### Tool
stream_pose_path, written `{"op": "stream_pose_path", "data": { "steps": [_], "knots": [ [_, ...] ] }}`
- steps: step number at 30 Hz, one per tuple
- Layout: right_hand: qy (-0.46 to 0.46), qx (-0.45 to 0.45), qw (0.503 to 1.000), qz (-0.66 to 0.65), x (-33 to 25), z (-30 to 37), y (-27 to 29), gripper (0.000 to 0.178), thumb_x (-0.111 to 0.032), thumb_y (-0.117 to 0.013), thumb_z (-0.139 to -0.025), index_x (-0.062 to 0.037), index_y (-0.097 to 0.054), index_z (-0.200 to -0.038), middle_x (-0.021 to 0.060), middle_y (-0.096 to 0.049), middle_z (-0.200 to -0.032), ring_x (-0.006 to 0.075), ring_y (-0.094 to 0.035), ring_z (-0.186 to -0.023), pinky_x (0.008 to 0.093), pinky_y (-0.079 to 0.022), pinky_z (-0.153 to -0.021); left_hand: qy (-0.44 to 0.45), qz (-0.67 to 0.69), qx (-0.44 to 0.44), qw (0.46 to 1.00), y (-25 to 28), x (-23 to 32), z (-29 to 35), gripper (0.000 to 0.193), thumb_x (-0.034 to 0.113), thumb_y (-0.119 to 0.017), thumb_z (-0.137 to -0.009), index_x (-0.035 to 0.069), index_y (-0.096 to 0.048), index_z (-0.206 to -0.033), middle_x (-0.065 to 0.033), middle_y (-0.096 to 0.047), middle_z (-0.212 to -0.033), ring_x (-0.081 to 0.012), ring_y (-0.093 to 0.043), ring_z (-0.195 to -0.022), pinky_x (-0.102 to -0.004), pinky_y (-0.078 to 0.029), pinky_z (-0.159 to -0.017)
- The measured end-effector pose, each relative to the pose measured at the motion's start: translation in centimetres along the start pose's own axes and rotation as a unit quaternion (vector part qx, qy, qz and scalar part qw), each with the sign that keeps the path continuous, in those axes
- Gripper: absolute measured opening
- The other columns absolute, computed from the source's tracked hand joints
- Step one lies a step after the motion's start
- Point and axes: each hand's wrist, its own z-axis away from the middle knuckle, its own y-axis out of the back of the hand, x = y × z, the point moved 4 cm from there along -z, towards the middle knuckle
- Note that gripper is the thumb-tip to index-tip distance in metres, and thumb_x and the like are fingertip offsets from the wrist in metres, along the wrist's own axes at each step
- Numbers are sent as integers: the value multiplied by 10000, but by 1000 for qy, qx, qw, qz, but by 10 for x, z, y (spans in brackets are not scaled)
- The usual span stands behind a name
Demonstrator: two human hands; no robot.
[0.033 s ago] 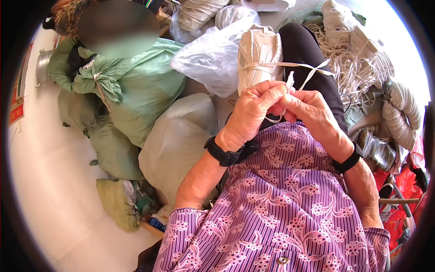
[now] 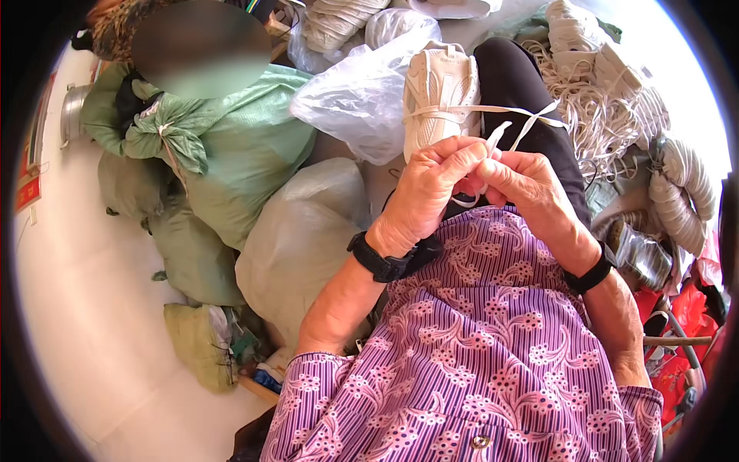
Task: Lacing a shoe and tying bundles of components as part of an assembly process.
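Note:
In front of my lap is a cream shoe upper [image 2: 443, 81], with a flat white shoelace [image 2: 527, 114] wrapped across it and trailing to the right over my dark trouser leg. My left hand [image 2: 419, 192] and my right hand [image 2: 539, 189] meet fingertip to fingertip just below the upper, both pinching the lace. A short pale end of it sticks up between the fingers, and a small loop hangs beneath. The exact hold inside the fingertips is hidden.
Tied green sacks [image 2: 231, 154] and a whitish sack [image 2: 308, 239] stand at the left, near another person. A clear plastic bag [image 2: 369, 85] lies beyond. On the right are a heap of white laces [image 2: 593, 115], stacked shoe parts [image 2: 681, 192] and red bags [image 2: 693, 308].
The pale lace end sticking up from my fingers now leans further right. Both hands have barely moved.

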Motion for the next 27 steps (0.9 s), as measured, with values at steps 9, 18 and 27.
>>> {"op": "stream_pose_path", "data": {
  "steps": [9,18,27],
  "knots": [
    [132,81,984,-91,-2,-2,-3,240,-78,-652,-861,22,-583,-1068,66,-621,-791,118,-605,-669,226,-478,-633,-25,-67,33,997,-10,0,4,227,201,-510,-956,16,-636,-993,-29,-632,-782,-61,-525,-621,-207,-417,-576],
    [38,104,985,-130,-3,-8,17,270,-208,-611,-898,4,-648,-1062,-3,-610,-819,63,-523,-699,212,-440,-669,-61,-150,64,985,-14,-3,7,228,222,-520,-957,37,-652,-940,-8,-625,-733,-43,-501,-601,-192,-398,-559],
    [14,59,981,-184,5,-12,20,255,-213,-618,-897,-9,-660,-1044,-12,-601,-827,48,-502,-713,199,-430,-669,-40,-180,68,980,-5,-7,8,202,202,-549,-926,36,-660,-957,-2,-619,-714,-39,-517,-612,-197,-425,-562]
  ]
}}
